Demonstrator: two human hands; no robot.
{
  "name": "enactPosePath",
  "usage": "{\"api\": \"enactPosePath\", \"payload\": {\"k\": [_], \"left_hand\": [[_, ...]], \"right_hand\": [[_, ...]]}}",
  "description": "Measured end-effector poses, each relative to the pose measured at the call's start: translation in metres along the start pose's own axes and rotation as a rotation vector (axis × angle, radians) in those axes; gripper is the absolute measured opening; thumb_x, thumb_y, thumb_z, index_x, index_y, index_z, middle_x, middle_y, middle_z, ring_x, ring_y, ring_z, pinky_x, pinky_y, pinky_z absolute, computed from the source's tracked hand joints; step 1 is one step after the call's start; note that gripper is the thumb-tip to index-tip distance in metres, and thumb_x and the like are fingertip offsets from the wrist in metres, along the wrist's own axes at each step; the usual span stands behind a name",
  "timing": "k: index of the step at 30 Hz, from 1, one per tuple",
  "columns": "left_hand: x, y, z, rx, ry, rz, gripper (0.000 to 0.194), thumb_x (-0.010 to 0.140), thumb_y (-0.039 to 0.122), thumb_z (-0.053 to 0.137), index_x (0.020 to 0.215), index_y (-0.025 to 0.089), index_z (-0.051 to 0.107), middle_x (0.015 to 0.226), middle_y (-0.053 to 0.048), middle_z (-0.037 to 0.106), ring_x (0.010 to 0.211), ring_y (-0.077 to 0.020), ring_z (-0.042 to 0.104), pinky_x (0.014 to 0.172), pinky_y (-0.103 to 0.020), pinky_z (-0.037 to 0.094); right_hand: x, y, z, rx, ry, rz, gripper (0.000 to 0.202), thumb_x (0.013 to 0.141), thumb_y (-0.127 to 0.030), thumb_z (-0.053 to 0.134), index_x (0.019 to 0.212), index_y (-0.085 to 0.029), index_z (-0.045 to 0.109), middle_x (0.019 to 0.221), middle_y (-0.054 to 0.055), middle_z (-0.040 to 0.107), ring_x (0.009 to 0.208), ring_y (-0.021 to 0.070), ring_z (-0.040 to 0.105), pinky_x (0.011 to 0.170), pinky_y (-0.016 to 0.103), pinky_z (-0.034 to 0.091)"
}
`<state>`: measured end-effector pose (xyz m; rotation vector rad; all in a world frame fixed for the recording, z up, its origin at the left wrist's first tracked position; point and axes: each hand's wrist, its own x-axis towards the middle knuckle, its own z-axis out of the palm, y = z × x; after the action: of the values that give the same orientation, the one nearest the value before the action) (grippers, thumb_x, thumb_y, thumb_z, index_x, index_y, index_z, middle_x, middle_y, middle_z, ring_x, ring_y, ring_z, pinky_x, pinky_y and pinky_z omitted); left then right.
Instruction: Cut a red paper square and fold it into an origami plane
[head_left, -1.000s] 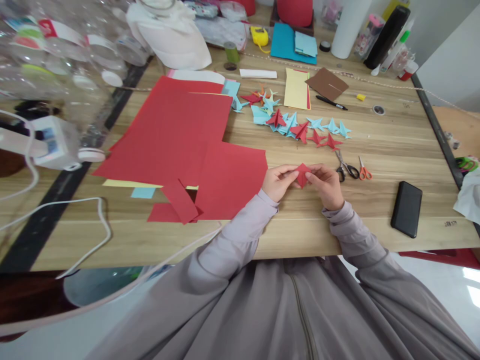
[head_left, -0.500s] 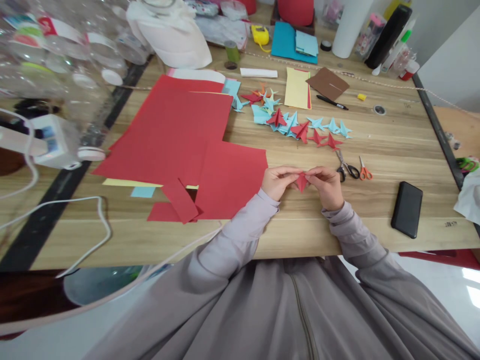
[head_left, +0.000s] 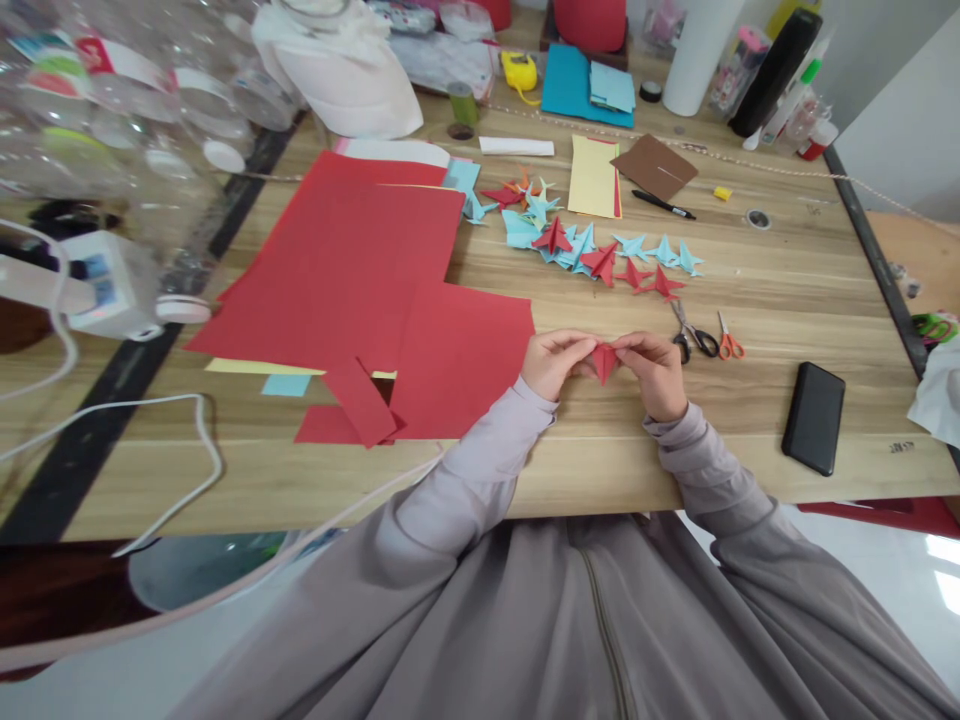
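A wooden counter (head_left: 750,300) carried everything, and its biggest load was the spread of red paper sheets (head_left: 352,270) on the left half, one sheet reaching to just beside the person's left hand (head_left: 553,363). Beyond the hands lay a scattered row of folded paper cranes (head_left: 592,250) in red and light blue, well apart from the fingers. A black phone (head_left: 813,417) lay flat to the right, near the counter's front edge, and a black-handled pair of scissors (head_left: 694,335) with an orange-handled pair (head_left: 727,343) sat just beside the right hand (head_left: 654,372). Both hands rested low over the counter near its front edge, grey sleeves running back to the body. Between them was the small folded red paper piece (head_left: 604,360), pinched from both sides: the left grip was closed on its left edge, the right grip closed on its right edge, and its pointed tip hung down toward the person between the two sets of fingertips.
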<state>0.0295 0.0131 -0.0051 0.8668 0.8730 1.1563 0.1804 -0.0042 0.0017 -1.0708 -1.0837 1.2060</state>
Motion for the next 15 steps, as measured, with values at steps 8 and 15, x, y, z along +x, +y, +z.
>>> {"api": "enactPosePath", "payload": {"k": [8,15], "left_hand": [[-0.0015,0.0004,0.0018,0.126,-0.003,0.158,0.024,0.059,0.029,0.08,0.074,0.013,0.07,0.061,-0.002,0.068,0.05,-0.0127,0.061,0.051,-0.028,0.055],[0.0015,-0.0005,-0.0007,0.161,0.012,0.159,0.03,0.053,0.022,0.081,0.08,0.014,0.072,0.068,-0.003,0.07,0.059,-0.0114,0.062,0.061,-0.026,0.053]], "right_hand": [[0.0005,-0.0006,0.0022,0.014,-0.046,0.017,0.021,0.072,-0.036,0.072,0.085,-0.019,0.068,0.067,-0.001,0.068,0.057,0.0106,0.06,0.058,0.026,0.05],[0.0011,-0.0023,0.0051,-0.119,-0.062,0.022,0.033,0.066,-0.049,0.075,0.067,-0.018,0.064,0.058,0.0,0.066,0.051,0.0104,0.057,0.054,0.025,0.049]]}}
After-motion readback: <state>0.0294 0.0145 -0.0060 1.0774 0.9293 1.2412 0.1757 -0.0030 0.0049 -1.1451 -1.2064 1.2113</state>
